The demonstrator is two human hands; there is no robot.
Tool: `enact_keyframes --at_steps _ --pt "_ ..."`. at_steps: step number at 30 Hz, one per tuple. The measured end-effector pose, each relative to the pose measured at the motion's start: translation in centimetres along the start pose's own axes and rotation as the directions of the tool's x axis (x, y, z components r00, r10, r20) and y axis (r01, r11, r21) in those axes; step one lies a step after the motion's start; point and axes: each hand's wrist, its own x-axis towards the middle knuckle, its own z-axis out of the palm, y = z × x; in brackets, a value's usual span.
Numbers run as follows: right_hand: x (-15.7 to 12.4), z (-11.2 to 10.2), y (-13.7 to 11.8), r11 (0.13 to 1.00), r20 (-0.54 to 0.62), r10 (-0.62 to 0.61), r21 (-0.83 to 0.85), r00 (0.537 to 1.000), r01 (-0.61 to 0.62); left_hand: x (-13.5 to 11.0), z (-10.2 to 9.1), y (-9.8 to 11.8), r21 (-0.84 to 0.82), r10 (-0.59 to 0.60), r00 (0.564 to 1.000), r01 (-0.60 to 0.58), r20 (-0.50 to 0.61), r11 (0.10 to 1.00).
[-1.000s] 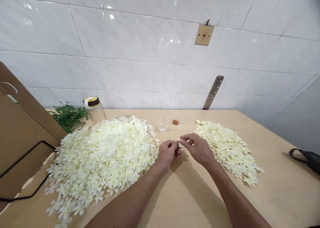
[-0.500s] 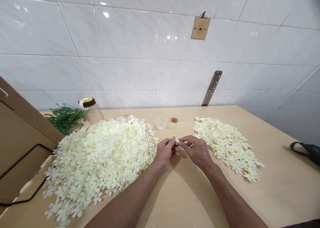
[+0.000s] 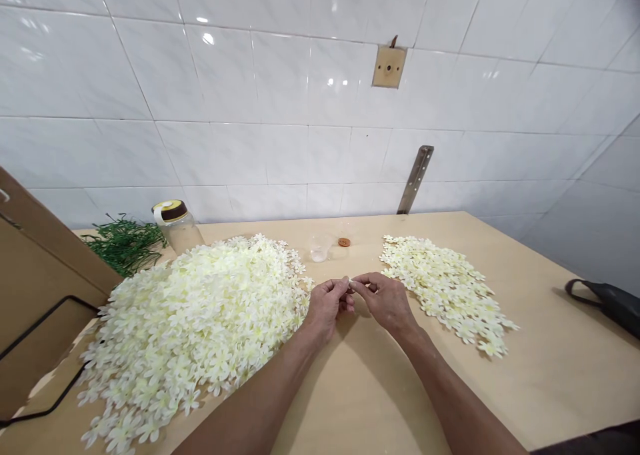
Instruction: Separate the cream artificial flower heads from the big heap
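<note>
My left hand [image 3: 327, 302] and my right hand [image 3: 381, 297] meet fingertip to fingertip above the table, between two spreads of cloth flowers. Pinched between them is a small white flower [image 3: 350, 281], mostly covered by the fingers. Both hands are closed on it. To the left lies a big heap of white artificial flowers [image 3: 200, 315] with pale yellow centres. A smaller, flatter spread of similar flowers [image 3: 443, 285] lies to the right. Just beyond my hands stand a small clear cup [image 3: 319, 250] and a brown round piece [image 3: 344, 242].
A clear bottle [image 3: 183, 234] with a brown and yellow lid stands behind the heap, beside green artificial sprigs [image 3: 125, 245]. Cardboard [image 3: 45, 295] and a black wire frame [image 3: 50, 412] are at the left. A black strapped object [image 3: 607, 305] lies right. A tiled wall [image 3: 285, 152] closes the back.
The view has shifted slightly, so everything sits a little further left. Both hands stay together, and the flower between them is now more covered by the fingers.
</note>
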Motion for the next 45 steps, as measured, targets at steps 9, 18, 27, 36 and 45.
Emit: enact_keyframes --at_steps 9,18,27,36,45 --pt "0.0 -0.2 -0.3 0.998 0.019 0.06 -0.012 0.998 -0.06 -0.1 0.2 0.3 0.016 -0.014 1.0 0.014 -0.003 1.0" --pt "0.1 -0.2 0.3 0.974 0.064 0.197 0.105 0.978 -0.203 -0.2 0.2 0.2 0.018 -0.02 1.0 0.02 -0.02 1.0" --pt "0.2 -0.7 0.4 0.844 0.122 0.324 0.411 0.938 -0.345 -0.1 0.4 -0.1 0.15 0.063 0.997 -0.056 -0.046 0.987" --pt "2.1 -1.2 -1.4 0.888 0.07 0.259 0.376 0.963 -0.265 -0.3 0.7 -0.8 0.352 0.149 0.989 -0.137 -0.008 0.926" --pt "2.6 -2.3 -3.2 0.999 0.075 0.036 0.003 0.997 -0.036 -0.5 0.8 -0.3 0.249 0.099 0.994 -0.084 -0.047 0.965"
